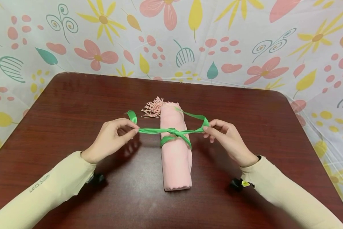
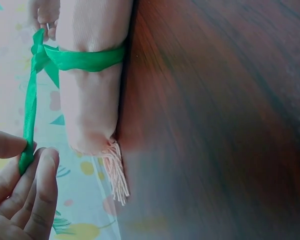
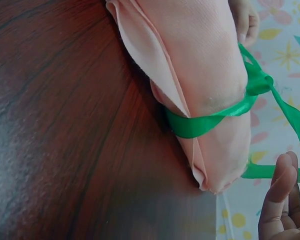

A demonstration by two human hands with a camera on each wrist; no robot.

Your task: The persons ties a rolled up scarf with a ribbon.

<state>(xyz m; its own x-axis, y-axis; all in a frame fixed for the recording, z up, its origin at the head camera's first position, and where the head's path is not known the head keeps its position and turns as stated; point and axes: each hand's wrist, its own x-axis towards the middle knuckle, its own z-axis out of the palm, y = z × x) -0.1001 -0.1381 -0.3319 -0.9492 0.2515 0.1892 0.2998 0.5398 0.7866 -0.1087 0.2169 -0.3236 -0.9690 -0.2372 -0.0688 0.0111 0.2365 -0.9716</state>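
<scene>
A rolled pink scarf (image 1: 175, 165) lies lengthwise on the table, its fringe (image 1: 154, 108) spread at the far end. Round its middle runs a green ribbon (image 1: 152, 130), crossed in a knot on top. My left hand (image 1: 112, 135) pinches one end between thumb and fingers, left of the roll; a short tail curls up behind it. On the other side my right hand (image 1: 228, 140) pinches the other end, whose tail loops back over the scarf's far part. Both ends stretch out taut and nearly level. In the left wrist view the ribbon (image 2: 90, 60) wraps snugly round the roll.
The dark reddish-brown table (image 1: 74, 95) has rounded far corners. Behind it hangs a white cloth (image 1: 171, 41) with printed flowers and leaves. Beneath each cream sleeve (image 1: 53, 181) sits a dark wrist-worn device.
</scene>
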